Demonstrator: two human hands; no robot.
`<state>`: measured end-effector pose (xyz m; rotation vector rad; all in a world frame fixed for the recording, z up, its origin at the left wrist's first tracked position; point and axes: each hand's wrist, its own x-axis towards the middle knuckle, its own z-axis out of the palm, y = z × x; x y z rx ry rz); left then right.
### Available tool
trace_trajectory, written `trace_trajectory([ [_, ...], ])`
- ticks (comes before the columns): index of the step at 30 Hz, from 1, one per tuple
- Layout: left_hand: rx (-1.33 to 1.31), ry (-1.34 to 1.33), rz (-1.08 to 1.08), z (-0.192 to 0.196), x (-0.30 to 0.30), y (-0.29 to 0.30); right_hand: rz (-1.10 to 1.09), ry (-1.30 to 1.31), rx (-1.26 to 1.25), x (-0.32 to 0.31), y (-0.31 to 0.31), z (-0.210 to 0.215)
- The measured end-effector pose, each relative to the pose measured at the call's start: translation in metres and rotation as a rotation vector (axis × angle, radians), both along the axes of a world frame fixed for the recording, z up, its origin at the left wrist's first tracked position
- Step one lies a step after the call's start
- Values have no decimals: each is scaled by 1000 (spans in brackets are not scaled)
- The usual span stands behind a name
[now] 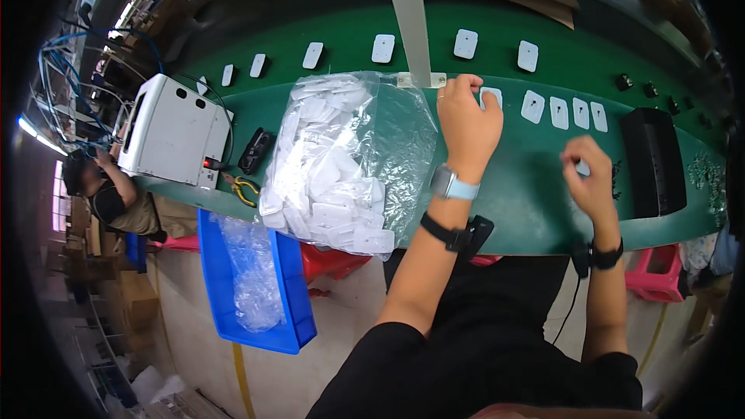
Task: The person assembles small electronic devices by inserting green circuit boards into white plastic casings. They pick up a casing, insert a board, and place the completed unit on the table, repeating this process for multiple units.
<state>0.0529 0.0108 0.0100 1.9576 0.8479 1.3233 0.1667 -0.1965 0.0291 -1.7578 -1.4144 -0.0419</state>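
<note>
Showing at the far left, a co-worker [110, 206] has one arm raised near tangled cables [68, 71]. Next comes a boxy white machine [172, 133] on the green bench [528, 202], then yellow-and-black pliers [247, 190] and a slim black device [254, 150]. Below the bench edge, a blue bin [296, 295] holds crumpled clear plastic [254, 291]. A large clear bag [403, 155] lies on the bench, its left part packed with white plates [330, 174]. Past it, a pale post [407, 15] rises beside the belt [582, 54], along which white pieces [382, 48] sit spaced in a row.

Right of the post, the left hand [470, 120] is curled, its thumb overlapping a white plate [497, 94] at the bench's far side. Four more plates [559, 113] lie in a row beyond, each with a dark mark. The right hand [587, 174] bends its fingers above the bench, near a pale piece [582, 167]; with blur and overlap, I can't tell whether either hand grips anything. Farther right are a black box [656, 163] and scattered small parts [706, 178].
</note>
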Motion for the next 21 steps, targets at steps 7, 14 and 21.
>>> trace_trajectory([
  [7,208,1014,-178,34,-140,-4,-189,272,-17,-34,-111,-51],
  [14,311,1215,-256,15,-193,13,-173,464,45,-30,-117,-53],
  [21,252,1038,-301,30,-169,24,-183,241,26,-27,-126,-59],
])
